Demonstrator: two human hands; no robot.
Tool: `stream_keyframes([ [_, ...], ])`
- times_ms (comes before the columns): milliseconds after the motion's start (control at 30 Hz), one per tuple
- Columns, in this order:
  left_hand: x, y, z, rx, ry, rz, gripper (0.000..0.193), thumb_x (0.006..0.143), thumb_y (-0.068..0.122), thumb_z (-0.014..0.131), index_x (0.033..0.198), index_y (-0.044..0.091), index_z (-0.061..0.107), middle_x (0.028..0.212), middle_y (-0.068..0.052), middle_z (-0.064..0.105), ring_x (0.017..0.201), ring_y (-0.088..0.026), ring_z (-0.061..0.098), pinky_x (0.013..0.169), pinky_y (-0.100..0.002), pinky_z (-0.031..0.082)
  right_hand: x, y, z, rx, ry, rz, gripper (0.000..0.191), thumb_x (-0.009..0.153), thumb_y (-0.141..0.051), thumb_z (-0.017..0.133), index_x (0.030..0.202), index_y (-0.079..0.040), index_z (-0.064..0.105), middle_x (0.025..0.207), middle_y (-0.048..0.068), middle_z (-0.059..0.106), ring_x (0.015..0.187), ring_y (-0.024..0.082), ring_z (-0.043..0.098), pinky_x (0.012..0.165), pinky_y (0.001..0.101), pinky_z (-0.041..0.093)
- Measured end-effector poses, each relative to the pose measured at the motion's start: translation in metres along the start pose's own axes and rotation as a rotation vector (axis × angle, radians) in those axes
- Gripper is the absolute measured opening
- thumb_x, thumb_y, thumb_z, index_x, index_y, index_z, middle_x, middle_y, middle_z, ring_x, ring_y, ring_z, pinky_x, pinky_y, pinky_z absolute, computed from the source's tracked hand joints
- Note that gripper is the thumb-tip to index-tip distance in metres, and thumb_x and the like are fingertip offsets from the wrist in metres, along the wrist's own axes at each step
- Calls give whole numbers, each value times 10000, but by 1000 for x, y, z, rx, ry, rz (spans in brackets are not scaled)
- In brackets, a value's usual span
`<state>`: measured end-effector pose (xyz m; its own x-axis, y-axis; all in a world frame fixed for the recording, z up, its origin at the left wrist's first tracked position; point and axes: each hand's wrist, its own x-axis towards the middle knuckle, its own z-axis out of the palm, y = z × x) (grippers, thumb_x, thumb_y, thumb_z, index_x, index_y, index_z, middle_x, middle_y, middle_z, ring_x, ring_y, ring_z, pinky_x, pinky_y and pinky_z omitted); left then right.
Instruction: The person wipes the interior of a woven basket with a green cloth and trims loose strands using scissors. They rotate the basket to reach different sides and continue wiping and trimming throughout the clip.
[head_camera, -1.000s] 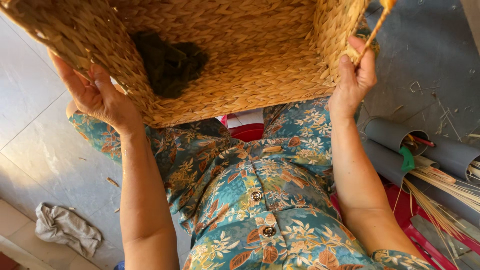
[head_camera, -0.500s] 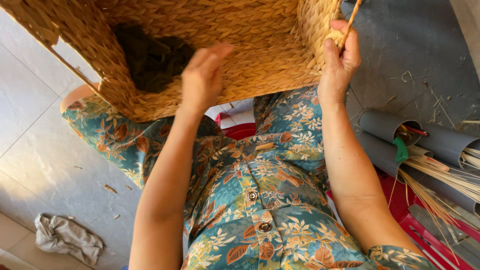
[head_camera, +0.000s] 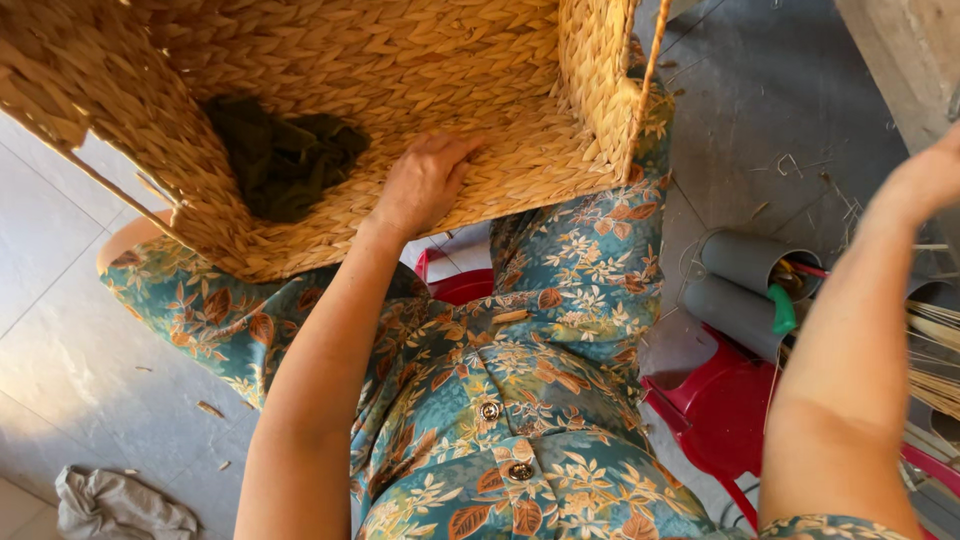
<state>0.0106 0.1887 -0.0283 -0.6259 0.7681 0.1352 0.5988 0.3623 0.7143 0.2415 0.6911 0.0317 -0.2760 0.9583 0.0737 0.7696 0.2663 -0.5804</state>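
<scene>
The left hand lies with its fingers bent on the inner wall of a large woven basket, which rests on the lap and is tipped so that its opening faces the camera. The hand presses on the weave and does not close around anything. Just to the left of this hand, inside the basket, there is a dark green cloth, crumpled, close to the fingers but apart from them. One loose straw strand stands up along the basket edge, to the right of the left hand.

The right hand is raised far to the right, well apart from the basket; the picture edge cuts it, so I cannot tell if it is open or closed.

Under the right forearm stand two grey tubes with a green piece at one mouth, on a red plastic stool. Pale straw stalks lie at the right border. No labels or signs can be seen. Below the left elbow a grey rag lies on the tiled floor, which offers open room on that side
</scene>
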Motion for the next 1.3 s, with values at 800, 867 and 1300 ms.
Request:
stream_keyframes([
  [800, 7, -19, 15, -129, 77, -224, 85, 901, 103, 741, 979, 72, 725, 984, -127, 717, 906, -326, 701, 787, -446, 548, -58, -37, -57, 145, -383, -100, 582, 928, -122, 763, 1469, -71, 552, 1050, 17, 660, 851, 96, 612, 682, 231, 483],
  [867, 8, -20, 16, -130, 93, -210, 75, 907, 96, 732, 975, 68, 718, 999, -124, 721, 917, -334, 697, 786, -452, 547, -77, -51, -76, 240, -432, -161, 603, 916, -116, 768, 1475, -73, 547, 1034, 13, 656, 833, 91, 609, 670, 227, 479],
  [1300, 10, -22, 23, -37, 119, -213, 51, 917, 91, 695, 967, 99, 692, 992, -98, 735, 904, -339, 705, 762, -469, 549, -234, -149, -25, -68, -1102, -647, 732, 794, -325, 834, 1444, -138, 553, 1053, 120, 718, 871, 268, 701, 760, 385, 553],
])
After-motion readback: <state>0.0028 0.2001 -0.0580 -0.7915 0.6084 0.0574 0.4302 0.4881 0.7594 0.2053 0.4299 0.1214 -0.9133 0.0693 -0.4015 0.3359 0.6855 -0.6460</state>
